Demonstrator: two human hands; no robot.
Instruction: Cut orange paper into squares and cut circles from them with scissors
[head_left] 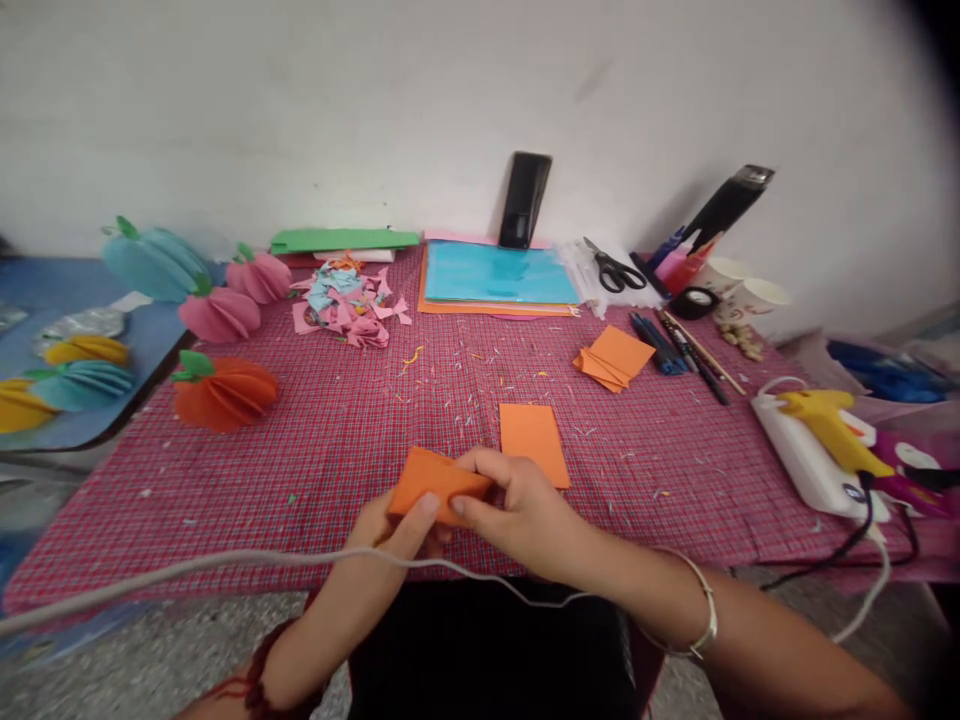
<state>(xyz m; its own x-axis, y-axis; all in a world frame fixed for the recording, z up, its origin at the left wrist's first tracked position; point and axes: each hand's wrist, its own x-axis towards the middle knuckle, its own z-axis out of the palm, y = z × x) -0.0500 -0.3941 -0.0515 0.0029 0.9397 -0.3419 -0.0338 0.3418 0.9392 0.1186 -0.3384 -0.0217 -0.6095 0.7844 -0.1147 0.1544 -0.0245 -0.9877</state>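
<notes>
Between my two hands is a folded piece of orange paper [427,478], held just over the table's front edge. My left hand [405,525] grips its left side, thumb on top and the other fingers mostly hidden beneath. With thumb and fingers, my right hand [517,505] pinches the right end of the same paper. A flat orange paper rectangle [534,440] lies right behind my right hand. Farther back to the right sits a small pile of orange paper pieces [619,355].
Paper pumpkins [225,392] stand at the left, near paper scraps [352,300]. Coloured sheets [495,272], a leaning phone [525,200] and scissors [616,270] are at the back. A yellow glue gun [836,430] rests on a white power strip [802,460]. A white cable [247,562] crosses my forearms.
</notes>
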